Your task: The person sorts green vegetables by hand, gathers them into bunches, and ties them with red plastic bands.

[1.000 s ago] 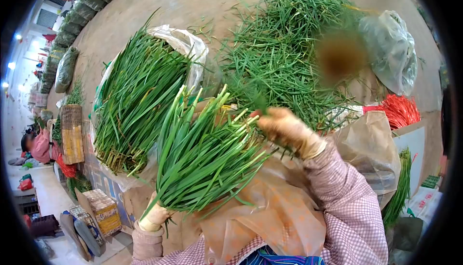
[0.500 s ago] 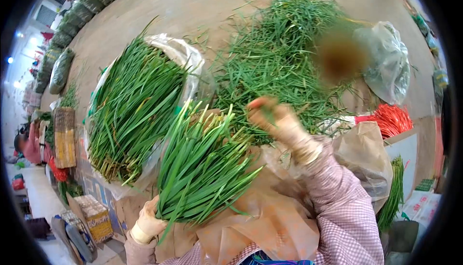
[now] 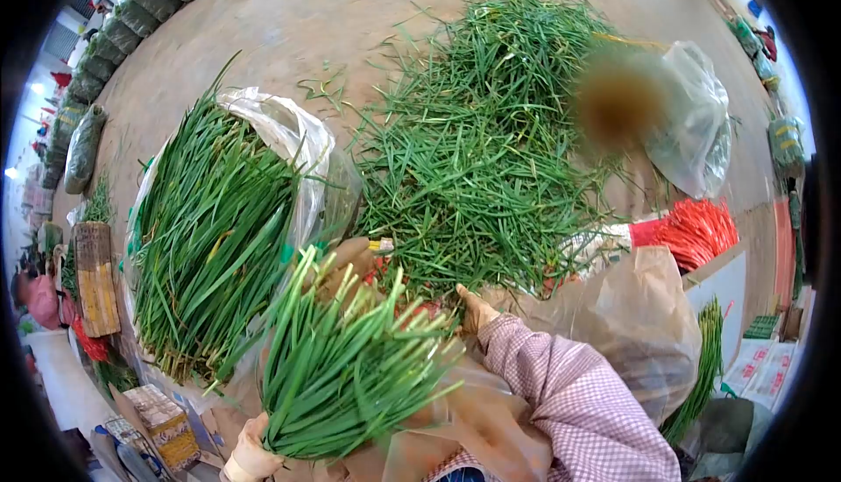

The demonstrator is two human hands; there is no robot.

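Note:
My left hand [image 3: 251, 451], in a pale glove, grips a bunch of long green chives [image 3: 346, 377] by its leafy end at the lower left. The pale cut ends point up and away from me. My right hand [image 3: 477, 310], also gloved, is beside the stalk ends, over the near edge of a heap of loose chive leaves [image 3: 491, 166]. Its thumb side shows, but its other fingers are hidden. To the left, a white plastic bag [image 3: 311, 136] stands open around a large bundle of chives [image 3: 215, 237].
Red ties [image 3: 699, 235] lie at the right, near a crumpled clear plastic bag [image 3: 705, 123]. More chives [image 3: 703, 368] hang at the lower right. Filled sacks [image 3: 136, 16] line the far left. A yellow-patterned box [image 3: 171, 434] sits lower left.
My right hand has moved down and slightly left, from above the scattered leaves to beside the stalk ends. The bunch in my left hand sits lower and farther left in view, which has shifted.

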